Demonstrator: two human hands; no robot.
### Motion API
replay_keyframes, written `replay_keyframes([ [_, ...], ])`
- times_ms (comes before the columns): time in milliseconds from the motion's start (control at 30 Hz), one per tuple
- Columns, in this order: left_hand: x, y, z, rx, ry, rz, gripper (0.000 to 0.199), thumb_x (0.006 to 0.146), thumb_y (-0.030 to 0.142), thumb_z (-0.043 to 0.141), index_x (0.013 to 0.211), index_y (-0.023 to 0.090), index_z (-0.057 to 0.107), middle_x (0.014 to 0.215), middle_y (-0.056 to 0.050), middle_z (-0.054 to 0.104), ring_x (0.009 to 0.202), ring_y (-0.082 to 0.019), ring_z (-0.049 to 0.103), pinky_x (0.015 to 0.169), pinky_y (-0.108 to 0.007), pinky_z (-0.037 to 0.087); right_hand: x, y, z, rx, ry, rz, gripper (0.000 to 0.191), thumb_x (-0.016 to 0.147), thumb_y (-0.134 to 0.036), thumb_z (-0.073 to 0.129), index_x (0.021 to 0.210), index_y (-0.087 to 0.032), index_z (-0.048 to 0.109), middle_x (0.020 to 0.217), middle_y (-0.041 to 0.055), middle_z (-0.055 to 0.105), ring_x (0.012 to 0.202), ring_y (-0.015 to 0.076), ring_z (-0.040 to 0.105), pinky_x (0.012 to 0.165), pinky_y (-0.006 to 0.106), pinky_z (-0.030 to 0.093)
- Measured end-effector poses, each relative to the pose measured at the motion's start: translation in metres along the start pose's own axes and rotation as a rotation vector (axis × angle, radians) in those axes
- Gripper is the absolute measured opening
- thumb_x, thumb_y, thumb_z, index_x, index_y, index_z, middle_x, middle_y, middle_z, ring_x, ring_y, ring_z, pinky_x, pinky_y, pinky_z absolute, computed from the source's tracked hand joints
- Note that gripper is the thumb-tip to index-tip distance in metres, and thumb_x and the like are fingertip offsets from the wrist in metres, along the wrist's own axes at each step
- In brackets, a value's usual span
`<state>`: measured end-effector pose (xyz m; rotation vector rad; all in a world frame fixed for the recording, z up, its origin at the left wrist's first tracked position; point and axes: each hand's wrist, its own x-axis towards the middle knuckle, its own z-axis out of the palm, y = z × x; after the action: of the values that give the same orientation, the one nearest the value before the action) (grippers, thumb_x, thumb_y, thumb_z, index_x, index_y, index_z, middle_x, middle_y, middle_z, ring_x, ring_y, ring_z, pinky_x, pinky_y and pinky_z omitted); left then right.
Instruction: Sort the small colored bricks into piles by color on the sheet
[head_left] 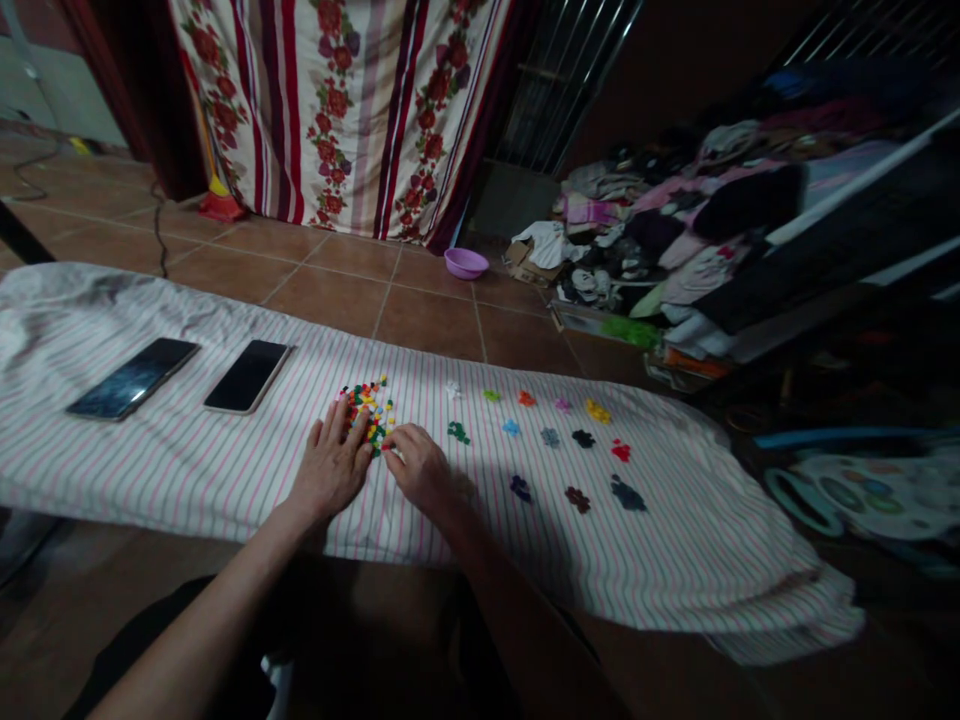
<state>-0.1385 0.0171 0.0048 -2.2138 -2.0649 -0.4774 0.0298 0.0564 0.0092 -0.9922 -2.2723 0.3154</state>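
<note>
Currently | left hand (334, 462): spread open over mixed colourful pieces (377, 432) | right hand (420, 468): curled at their edge, hold unclear

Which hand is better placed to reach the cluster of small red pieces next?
Probably the right hand: it is nearer the red cluster; the left hand is farther, at the small multicoloured pieces.

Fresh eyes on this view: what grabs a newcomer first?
Likely the floral striped curtain hanging at the back. Next, the multicolored pile of tiny pieces on the striped cloth, by the left hand and right hand, with single-color clusters spread to its right. Then the heap of clothes, back right.
</note>
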Motion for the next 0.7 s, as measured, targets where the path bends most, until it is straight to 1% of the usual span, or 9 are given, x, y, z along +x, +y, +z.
replay_keyframes([
  [67,0.003,-0.002,-0.002,0.001,0.019,-0.025,0.053,0.095,0.036,0.035,0.144,0.016,0.04,0.157,-0.017,0.025,0.147,-0.035,0.015,0.111,-0.054,0.03,0.001,0.002,0.0,-0.042,0.032,0.036,0.009,0.088,-0.014,0.052,0.089,-0.02,0.06,0.094,0.0062,0.063,0.093,0.0204,0.057,0.085,0.035,0.047],
  [100,0.005,-0.003,-0.003,0.006,0.005,-0.03,0.052,0.095,0.036,0.035,0.143,0.017,0.042,0.157,-0.016,0.026,0.148,-0.035,0.013,0.112,-0.055,0.029,0.001,0.004,0.001,-0.057,0.04,0.058,0.009,0.088,-0.014,0.052,0.089,-0.02,0.059,0.093,0.0064,0.064,0.092,0.0205,0.057,0.085,0.035,0.046],
  [200,0.011,-0.01,-0.006,0.034,-0.113,-0.04,0.05,0.095,0.034,0.034,0.141,0.018,0.045,0.156,-0.015,0.031,0.147,-0.035,0.016,0.113,-0.055,0.026,0.0,0.009,0.006,-0.051,0.021,0.093,0.011,0.087,-0.011,0.051,0.086,-0.02,0.058,0.087,0.0058,0.064,0.086,0.0202,0.057,0.081,0.034,0.046],
  [300,0.014,-0.017,-0.008,0.058,-0.207,-0.09,0.053,0.096,0.034,0.03,0.146,0.017,0.038,0.156,-0.017,0.03,0.146,-0.033,0.022,0.114,-0.053,0.025,0.001,0.013,0.009,0.021,-0.026,0.055,0.011,0.086,-0.011,0.051,0.084,-0.021,0.057,0.085,0.0044,0.064,0.086,0.0195,0.058,0.081,0.033,0.046],
  [367,0.015,-0.022,-0.01,0.055,-0.243,-0.101,0.052,0.097,0.034,0.029,0.148,0.022,0.035,0.157,-0.015,0.028,0.146,-0.031,0.023,0.114,-0.053,0.025,0.002,0.014,0.009,0.077,-0.043,0.021,0.011,0.086,-0.012,0.052,0.084,-0.021,0.057,0.085,0.0037,0.064,0.086,0.0189,0.059,0.081,0.032,0.047],
  [433,0.017,-0.026,-0.012,0.037,-0.271,-0.105,0.051,0.098,0.033,0.028,0.147,0.025,0.035,0.157,-0.012,0.027,0.146,-0.028,0.023,0.114,-0.052,0.025,0.004,0.015,0.009,0.121,-0.022,0.013,0.01,0.086,-0.012,0.052,0.085,-0.021,0.057,0.087,0.0043,0.064,0.088,0.0189,0.059,0.082,0.032,0.047],
  [500,0.018,-0.029,-0.015,0.012,-0.283,-0.118,0.05,0.098,0.032,0.027,0.147,0.025,0.035,0.157,-0.013,0.027,0.146,-0.028,0.023,0.114,-0.051,0.025,0.006,0.016,0.008,0.147,0.016,0.027,0.01,0.087,-0.013,0.052,0.087,-0.021,0.058,0.091,0.0057,0.064,0.092,0.0192,0.059,0.084,0.032,0.048],
  [567,0.02,-0.029,-0.016,-0.004,-0.275,-0.12,0.05,0.098,0.032,0.026,0.147,0.024,0.036,0.157,-0.014,0.026,0.146,-0.028,0.024,0.114,-0.052,0.025,0.006,0.016,0.008,0.146,0.027,0.041,0.01,0.087,-0.014,0.052,0.088,-0.02,0.059,0.093,0.0064,0.065,0.093,0.0195,0.06,0.085,0.033,0.048],
  [700,0.018,-0.024,-0.012,-0.02,-0.237,-0.055,0.049,0.098,0.035,0.029,0.146,0.03,0.037,0.158,-0.011,0.025,0.146,-0.031,0.022,0.113,-0.058,0.025,0.006,0.014,0.006,0.15,-0.047,-0.016,0.01,0.085,-0.013,0.052,0.086,-0.021,0.059,0.09,0.0053,0.066,0.091,0.0195,0.061,0.087,0.034,0.048],
])
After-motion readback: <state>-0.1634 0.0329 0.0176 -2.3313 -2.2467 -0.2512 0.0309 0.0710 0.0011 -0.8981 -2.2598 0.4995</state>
